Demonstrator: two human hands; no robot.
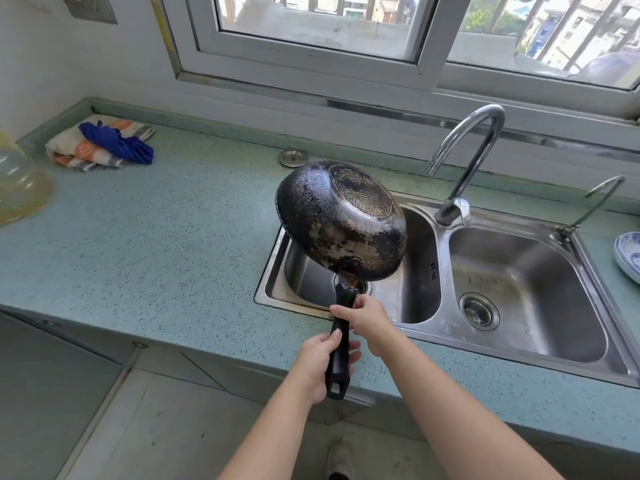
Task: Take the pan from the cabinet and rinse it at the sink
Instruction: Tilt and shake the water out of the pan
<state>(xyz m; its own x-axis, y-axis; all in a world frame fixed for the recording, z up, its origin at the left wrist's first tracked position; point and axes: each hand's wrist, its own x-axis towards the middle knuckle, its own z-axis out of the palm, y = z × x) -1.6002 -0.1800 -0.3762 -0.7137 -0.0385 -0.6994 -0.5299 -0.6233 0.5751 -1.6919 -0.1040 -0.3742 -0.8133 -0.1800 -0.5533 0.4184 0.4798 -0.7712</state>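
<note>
A black, scorched pan is held bottom-up and tilted over the left basin of a steel double sink. Its worn underside faces me. My left hand grips the lower end of the black handle. My right hand grips the same handle higher up, nearer the pan. A curved chrome faucet stands behind the divider between the basins, with no water visible from its spout. The pan's inside is hidden.
A speckled teal counter runs left of the sink. A folded towel with a blue cloth lies at the back left, next to a clear container. A blue-and-white plate sits at the right edge. A second, small tap stands behind the right basin.
</note>
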